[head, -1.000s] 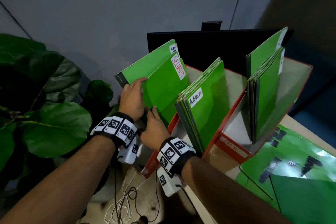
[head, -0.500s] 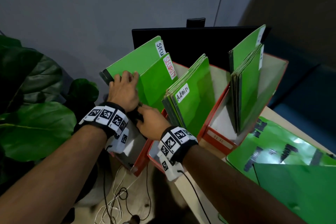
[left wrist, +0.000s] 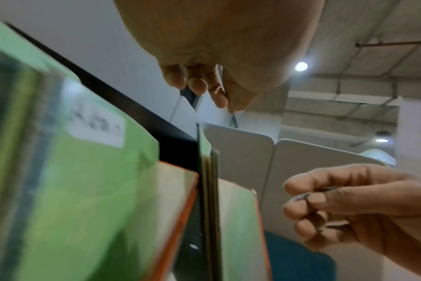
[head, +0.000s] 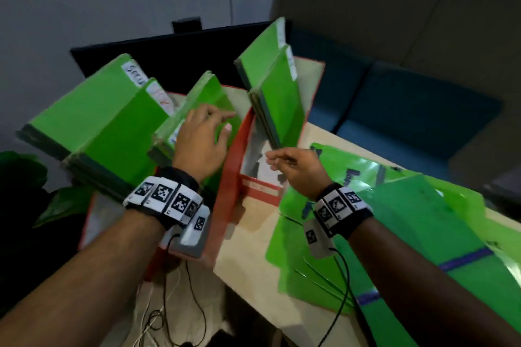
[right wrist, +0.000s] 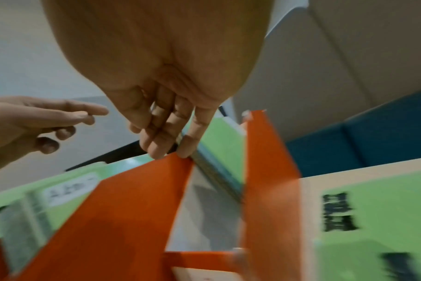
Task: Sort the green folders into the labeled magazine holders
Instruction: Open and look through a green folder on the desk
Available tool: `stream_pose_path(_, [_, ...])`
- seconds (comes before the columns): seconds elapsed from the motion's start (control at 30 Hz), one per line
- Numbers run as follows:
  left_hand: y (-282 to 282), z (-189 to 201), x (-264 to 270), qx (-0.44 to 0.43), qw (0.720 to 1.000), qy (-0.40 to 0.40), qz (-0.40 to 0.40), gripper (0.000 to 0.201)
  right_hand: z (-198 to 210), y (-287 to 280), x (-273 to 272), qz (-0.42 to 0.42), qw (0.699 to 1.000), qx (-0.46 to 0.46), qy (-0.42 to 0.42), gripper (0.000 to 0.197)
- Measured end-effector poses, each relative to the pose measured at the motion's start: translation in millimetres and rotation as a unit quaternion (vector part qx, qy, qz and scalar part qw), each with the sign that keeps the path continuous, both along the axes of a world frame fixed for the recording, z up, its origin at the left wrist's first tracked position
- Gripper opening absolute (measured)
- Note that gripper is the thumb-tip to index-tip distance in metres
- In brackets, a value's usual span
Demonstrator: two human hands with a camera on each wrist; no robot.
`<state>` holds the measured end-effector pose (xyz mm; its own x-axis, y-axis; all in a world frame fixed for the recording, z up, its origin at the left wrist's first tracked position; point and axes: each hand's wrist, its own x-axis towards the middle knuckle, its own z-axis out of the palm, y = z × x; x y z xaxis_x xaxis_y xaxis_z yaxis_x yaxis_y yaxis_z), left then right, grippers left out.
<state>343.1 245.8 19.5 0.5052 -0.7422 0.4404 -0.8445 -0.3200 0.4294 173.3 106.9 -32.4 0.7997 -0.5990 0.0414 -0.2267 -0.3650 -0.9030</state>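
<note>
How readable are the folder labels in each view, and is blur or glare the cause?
Head view: motion blur smears the label on the leftmost folder, and glare washes the loose folders on the desk. Left wrist view: the near folder label is out of focus. Right wrist view: the label is streaked and the holder is smeared.

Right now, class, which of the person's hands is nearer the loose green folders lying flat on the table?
Right. The right hand hovers beside the loose green folders; the left hand is over the middle red magazine holder, farther away.
</note>
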Motion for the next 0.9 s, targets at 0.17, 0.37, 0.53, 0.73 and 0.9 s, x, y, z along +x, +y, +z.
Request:
stream_pose_path(0.17, [-58, -36, -73, 0.045, 0.986, 0.031, -0.155, 0.027, -15, -48, -90, -0.128, 0.988, -0.082, 0.041, 0.017])
stream_pose_path(0.37, [-116, -78, -158, 0.117, 0.955, 0.066, -0.264, 0.027, -18, -66, -183, -0.192, 0.964, -0.088, 0.161, 0.023])
stream_pose_path(0.53, [-129, -118, -226, 0.217, 0.899, 0.111, -0.363, 0.028, -64, -64, -263, -0.262, 0.883, -0.012, 0.389, 0.038])
stream_pose_path(0.73, [-118, -161, -287, 0.319, 0.832, 0.139, -0.432, 0.036, -119, -36, -319, -0.254, 0.832, 0.023, 0.492, 0.026])
stream_pose_path(0.9, [-104, -193, -303, 0.395, 0.801, 0.114, -0.436, 0.058, -147, -23, -330, -0.206, 0.875, 0.029, 0.436, 0.056])
